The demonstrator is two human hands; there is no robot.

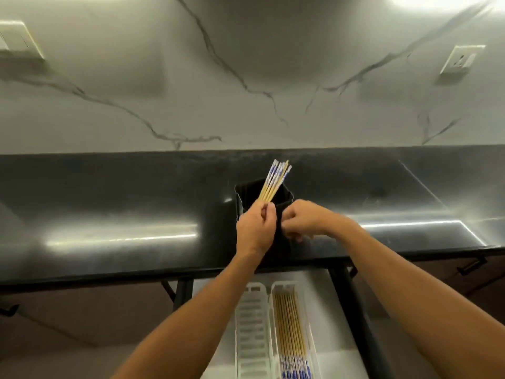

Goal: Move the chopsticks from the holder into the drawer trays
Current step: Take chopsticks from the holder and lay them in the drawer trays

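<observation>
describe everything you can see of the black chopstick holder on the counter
The holder is a black, square, open-topped box, its material unclear, standing upright near the front edge of the dark counter, above the open drawer. Its inside looks dark. A bundle of chopsticks leans out of it, gripped by the left hand. The right hand touches its near corner. Both hands hide its lower part.

Both hands [255, 231] [300, 218] closed — forearms extended.

Dim, soft focus, countertop [120, 236] glare
</observation>
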